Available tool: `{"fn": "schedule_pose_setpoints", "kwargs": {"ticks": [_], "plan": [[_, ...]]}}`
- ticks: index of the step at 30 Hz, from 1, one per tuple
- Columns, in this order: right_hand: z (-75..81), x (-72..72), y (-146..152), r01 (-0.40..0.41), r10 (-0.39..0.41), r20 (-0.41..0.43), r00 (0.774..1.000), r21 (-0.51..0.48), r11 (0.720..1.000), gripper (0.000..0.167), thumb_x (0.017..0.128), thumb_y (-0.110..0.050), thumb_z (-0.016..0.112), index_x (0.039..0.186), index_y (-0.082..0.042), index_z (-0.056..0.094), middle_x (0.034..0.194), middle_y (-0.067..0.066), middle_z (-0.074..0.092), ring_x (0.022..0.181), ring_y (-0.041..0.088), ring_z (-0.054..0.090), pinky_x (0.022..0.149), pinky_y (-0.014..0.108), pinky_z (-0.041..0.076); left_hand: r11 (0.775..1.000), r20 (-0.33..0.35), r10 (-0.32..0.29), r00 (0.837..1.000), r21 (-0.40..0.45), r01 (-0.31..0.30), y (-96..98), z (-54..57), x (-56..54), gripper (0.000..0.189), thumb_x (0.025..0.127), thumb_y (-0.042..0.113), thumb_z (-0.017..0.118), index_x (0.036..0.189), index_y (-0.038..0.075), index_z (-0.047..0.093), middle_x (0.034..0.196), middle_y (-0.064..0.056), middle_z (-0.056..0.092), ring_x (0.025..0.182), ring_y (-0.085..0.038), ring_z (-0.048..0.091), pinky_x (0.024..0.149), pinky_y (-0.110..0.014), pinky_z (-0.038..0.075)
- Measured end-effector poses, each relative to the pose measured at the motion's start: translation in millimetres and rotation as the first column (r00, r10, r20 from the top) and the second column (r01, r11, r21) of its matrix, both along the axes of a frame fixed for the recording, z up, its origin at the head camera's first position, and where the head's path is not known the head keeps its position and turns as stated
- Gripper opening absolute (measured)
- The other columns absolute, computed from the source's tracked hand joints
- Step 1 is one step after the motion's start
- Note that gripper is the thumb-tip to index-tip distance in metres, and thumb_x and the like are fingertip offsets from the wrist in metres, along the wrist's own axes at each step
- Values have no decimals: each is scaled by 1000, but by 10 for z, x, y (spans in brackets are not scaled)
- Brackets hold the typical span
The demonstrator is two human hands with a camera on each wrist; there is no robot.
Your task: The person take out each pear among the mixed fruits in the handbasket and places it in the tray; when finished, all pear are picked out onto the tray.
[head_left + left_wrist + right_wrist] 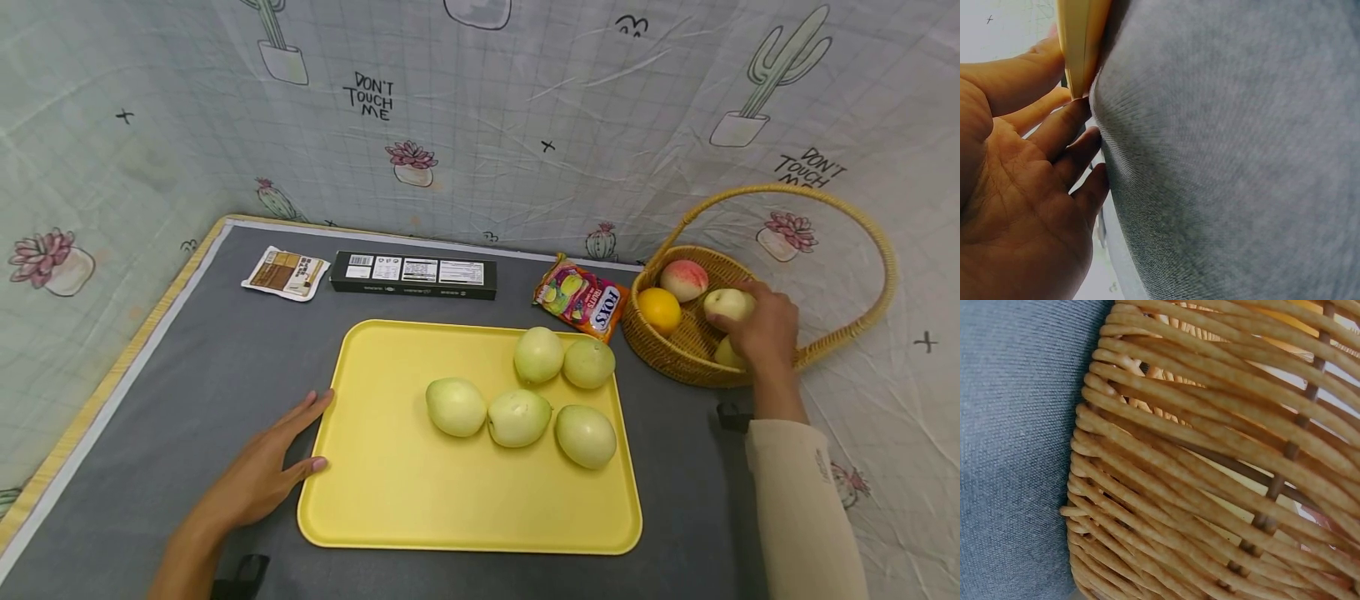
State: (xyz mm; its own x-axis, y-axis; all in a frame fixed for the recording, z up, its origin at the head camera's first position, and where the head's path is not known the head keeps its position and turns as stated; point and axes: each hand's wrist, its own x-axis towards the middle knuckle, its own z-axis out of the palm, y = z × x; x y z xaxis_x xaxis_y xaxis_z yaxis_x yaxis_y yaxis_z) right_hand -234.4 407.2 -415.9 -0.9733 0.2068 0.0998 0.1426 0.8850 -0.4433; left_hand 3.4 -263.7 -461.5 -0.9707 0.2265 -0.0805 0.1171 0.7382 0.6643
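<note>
My right hand (765,329) reaches into the wicker basket (675,367) and grips a pale yellow-green pear (727,306) from its right side. A second pale fruit (727,354) shows partly beneath that hand. Beside them in the basket lie a peach (684,280) and an orange (659,312). My left hand (258,471) touches the left rim of the yellow tray (375,500) with fingers extended, thumb lower on the same rim. Several pale green pears (519,418) lie on the tray's right half. The right wrist view shows only basket weave (1210,456) and grey cloth, with the hand hidden.
Behind the tray are a brown-and-white packet (286,273), a long black box (412,276) and a bright candy bag (581,297). The basket's tall handle (787,190) arches over the fruit. A printed cloth wall (487,125) rises behind the grey tabletop (187,367).
</note>
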Motion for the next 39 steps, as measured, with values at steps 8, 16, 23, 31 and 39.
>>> {"fn": "schedule_pose_setpoints", "kwargs": {"ticks": [8, 16, 23, 31, 39], "plan": [[39, 58, -56, 22, -27, -103, 994, -46, 999, 71, 95, -23, 83, 155, -1, 51, 136, 41, 52, 129, 59, 42, 103, 65, 33, 1000, 4, 1, 1000, 0, -1, 5, 6, 0, 91, 94, 28, 81, 170, 22, 32, 172, -23, 33, 154, -54, 36, 110, -73, 37], [151, 148, -189, 26, -50, -206, 977, -115, 993, 70, 93, -22, 85, 155, -9, 54, 141, 34, 51, 134, 53, 42, 109, 62, 29, 1000, 19, 1, 1000, -2, -1, 9, 19, 2, 92, 94, 29, 81, 170, 23, 30, 173, -23, 31, 154, -55, 35, 110, -76, 36], [353, 272, -465, -42, -4, -347, 938, -125, 991, 66, 87, -13, 90, 147, -10, 64, 138, 29, 61, 127, 47, 47, 111, 60, 30, 1000, -6, -1, 1000, -11, 1, 11, 7, 0, 91, 94, 29, 82, 170, 21, 32, 172, -23, 33, 153, -54, 37, 109, -74, 38], [569, 432, -876, -219, 154, -466, 871, -89, 972, 66, 80, -6, 94, 141, -7, 68, 137, 28, 63, 128, 46, 50, 103, 60, 35, 1000, -25, -1, 1000, -8, 0, 8, 2, 0, 90, 93, 27, 82, 169, 20, 34, 171, -24, 35, 153, -53, 38, 108, -73, 39], [692, 517, -1267, -370, 311, -544, 779, 1, 929, 67, 74, -3, 97, 135, -4, 71, 134, 25, 69, 128, 47, 56, 100, 59, 42, 1000, 8, 0, 1000, -16, 0, 4, 18, -2, 92, 93, 27, 82, 170, 21, 31, 172, -23, 32, 154, -54, 36, 110, -75, 37]]}}
